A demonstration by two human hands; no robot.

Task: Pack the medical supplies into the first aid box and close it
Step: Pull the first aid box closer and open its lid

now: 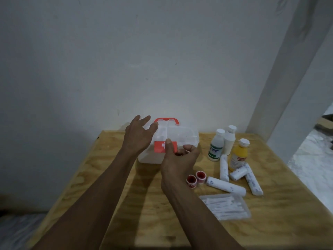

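Observation:
A clear plastic first aid box (185,139) with a red handle and a red latch stands closed at the back of the wooden table (111,179). My left hand (138,136) hovers open over the box's left side, fingers spread. My right hand (180,159) is at the front of the box, thumb on the red latch (159,147), fingers curled around it. To the right lie two red tape rolls (196,178), several white bandage rolls (225,184), three bottles (237,154) and a clear bag of cotton swabs (225,206).
A white wall rises just behind the table. A white post stands at the back right. The table's right and front edges are close to the supplies. A dark floor lies to the left.

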